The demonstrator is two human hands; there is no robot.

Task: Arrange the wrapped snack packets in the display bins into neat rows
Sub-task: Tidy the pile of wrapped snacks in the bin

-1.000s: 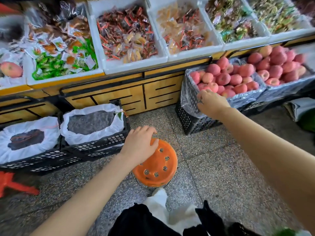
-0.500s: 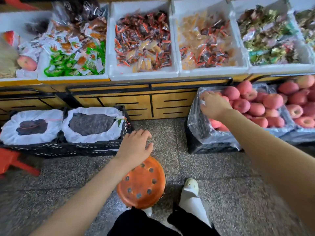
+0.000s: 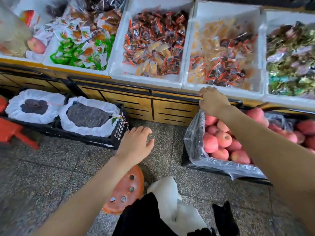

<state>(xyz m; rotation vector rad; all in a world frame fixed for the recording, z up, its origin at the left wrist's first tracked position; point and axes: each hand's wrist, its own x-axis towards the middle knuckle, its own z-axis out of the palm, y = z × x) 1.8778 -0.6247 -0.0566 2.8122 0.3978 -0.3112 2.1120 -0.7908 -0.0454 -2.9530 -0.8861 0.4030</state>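
**Packets heaped in the bins, both hands below them**

Along the top of the view, a row of white display bins (image 3: pixel 144 80) on a yellow shelf, each heaped with snack packets (image 3: pixel 153 43) lying every way. In the left bin, green and white wrappers. In the middle one, red-edged and clear. Next to the right, pale yellow mixed with red. Farthest right, green, gold and purple foil, blurred.

Left hand (image 3: pixel 134 143) low over the speckled floor (image 3: pixel 51 167), palm down, fingers relaxed and a little spread, holding nothing. Just beneath the wrist, an orange stool (image 3: pixel 126 189) with round holes in its seat; contact between the two hard to judge.

Right hand (image 3: pixel 213 103) higher, at the black rail (image 3: pixel 170 94) along the shelf's front, just under the yellow-and-red bin. Fingers curled down over the rail, right where the clear plastic liner (image 3: pixel 192 138) of the apple crate rises to meet them — impossible to tell whether closed round the rail, the liner's edge or neither. Forearm stretched across the pink apples (image 3: pixel 210 143) in that crate.

At left on the floor, a black crate (image 3: pixel 120 132) with two white sacks (image 3: pixel 81 130) of dark goods, well apart from both hands. Farther left, a red plastic object (image 3: pixel 15 132), cut off by the frame. In the far-left bin, one loose apple (image 3: pixel 36 45) beside a blurred bag.
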